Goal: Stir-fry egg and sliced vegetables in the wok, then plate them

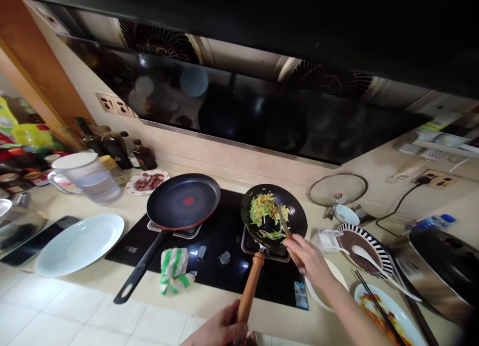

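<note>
Round black metal wok [298, 214], just right of frame centre; my left hand [224, 327], lower centre, wrapped round its brown wooden handle [250, 287]; my right hand [310, 257] closed on slim wooden-handled spatula [286, 228] among green-yellow food shreds [262, 209]; wok likely bowl-heavy, best held by wood; shreds probably soft, slippery.

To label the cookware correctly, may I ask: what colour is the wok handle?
The wok handle is orange-brown; it shows in the head view, the only one.
</note>
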The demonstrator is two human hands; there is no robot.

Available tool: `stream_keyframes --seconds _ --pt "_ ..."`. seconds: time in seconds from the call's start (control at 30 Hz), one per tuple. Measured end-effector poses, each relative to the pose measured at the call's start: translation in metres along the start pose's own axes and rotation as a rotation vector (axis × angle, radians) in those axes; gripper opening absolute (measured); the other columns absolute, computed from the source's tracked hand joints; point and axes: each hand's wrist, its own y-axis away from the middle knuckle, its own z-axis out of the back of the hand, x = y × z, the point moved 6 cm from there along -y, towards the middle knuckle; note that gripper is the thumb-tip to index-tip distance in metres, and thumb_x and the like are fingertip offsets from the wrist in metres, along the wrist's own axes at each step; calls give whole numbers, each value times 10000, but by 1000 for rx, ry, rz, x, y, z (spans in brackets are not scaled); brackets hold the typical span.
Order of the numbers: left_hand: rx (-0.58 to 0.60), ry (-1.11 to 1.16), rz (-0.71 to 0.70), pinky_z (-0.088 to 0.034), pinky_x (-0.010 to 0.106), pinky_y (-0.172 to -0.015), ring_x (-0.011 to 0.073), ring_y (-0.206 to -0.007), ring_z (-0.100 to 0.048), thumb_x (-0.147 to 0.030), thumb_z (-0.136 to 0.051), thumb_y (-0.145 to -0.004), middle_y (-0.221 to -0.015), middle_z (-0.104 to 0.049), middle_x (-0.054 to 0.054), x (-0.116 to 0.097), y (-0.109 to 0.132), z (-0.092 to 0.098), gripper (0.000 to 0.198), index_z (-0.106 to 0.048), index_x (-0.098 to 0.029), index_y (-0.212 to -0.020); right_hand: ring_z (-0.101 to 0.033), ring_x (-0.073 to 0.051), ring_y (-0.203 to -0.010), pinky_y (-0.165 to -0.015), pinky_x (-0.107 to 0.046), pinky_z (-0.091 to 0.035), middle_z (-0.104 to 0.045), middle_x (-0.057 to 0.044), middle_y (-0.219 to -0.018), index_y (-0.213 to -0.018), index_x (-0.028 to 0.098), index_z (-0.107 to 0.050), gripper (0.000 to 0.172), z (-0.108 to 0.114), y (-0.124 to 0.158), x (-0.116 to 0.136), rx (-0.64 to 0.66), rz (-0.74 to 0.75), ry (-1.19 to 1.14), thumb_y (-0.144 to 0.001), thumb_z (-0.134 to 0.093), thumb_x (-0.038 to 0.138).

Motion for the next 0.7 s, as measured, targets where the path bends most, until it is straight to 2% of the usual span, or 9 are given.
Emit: stream_keyframes --seconds 0.13,0.23,0.3,0.37,0.43,0.47,0.57,0.63,0.7 --pt "42 1 -37 -429 258 -674 160 -797 -585 -295 -710 -697 -940 -636 36 -9 0 -2 538 -541 -170 -1193 -641 -252 -990 -816 -305 -538 -628 -78 -1201 -1183 318 -602 448 15 50 31 187 139 -3 -770 -552 151" --pt "41 14 -27 -436 272 -691 176 -815 -592 -307 -728 -678 -962 -636 45 -8 0 0 575 -541 -169 -1203 -664 -227 -888 -762 -279 -545 -663 -70 -1111 -1133 313 -632 369 19 50 24 150 73 -174 -784 -575 205" --pt "43 19 -24 -431 267 -698 179 -837 -599 -322 -727 -692 -972 -631 43 -5 0 1 566 -541 -168 -1204 -665 -210 -862 -754 -279 -541 -674 -76 -1050 -1087 279 -657 283 7 30 0 14 -79 -314 -829 -548 233" --pt "52 25 -19 -423 256 -690 171 -822 -603 -343 -718 -715 -932 -634 34 -3 0 2 543 -539 -167 -1197 -671 -215 -859 -767 -308 -545 -679 -91 -1017 -1021 226 -668 216 -11 10 -32 -242 -327 -485 -855 -547 295" --pt "55 30 -20 -419 253 -678 161 -776 -602 -364 -717 -719 -860 -638 24 -2 0 1 549 -532 -161 -1194 -689 -234 -811 -742 -348 -567 -694 -105 -946 -970 175 -647 277 -34 11 -62 -536 -628 -718 -833 -581 407" --pt "55 27 -16 -419 254 -673 160 -762 -600 -371 -718 -716 -839 -639 22 -2 0 1 560 -528 -161 -1198 -696 -242 -786 -725 -364 -577 -702 -104 -904 -973 162 -630 335 -46 17 -70 -611 -745 -841 -814 -597 455" --pt "46 -11 -13 -419 255 -678 172 -805 -596 -378 -734 -694 -915 -633 31 -2 -1 1 562 -547 -178 -1185 -706 -258 -765 -717 -375 -592 -718 -96 -855 -1007 160 -616 427 -65 47 -78 -526 -882 -1042 -760 -651 506" --pt "44 -23 -19 -422 264 -718 184 -869 -586 -378 -737 -691 -1001 -615 36 -1 -2 2 565 -554 -196 -1193 -707 -259 -754 -706 -354 -598 -726 -95 -854 -978 177 -639 410 -59 69 -83 -463 -919 -971 -730 -687 500" --pt "48 -24 -28 -423 281 -748 191 -885 -575 -391 -723 -702 -1014 -604 38 0 -3 2 579 -543 -204 -1220 -706 -259 -732 -674 -338 -602 -726 -89 -820 -938 185 -650 400 -48 80 -92 -536 -972 -887 -711 -696 511"
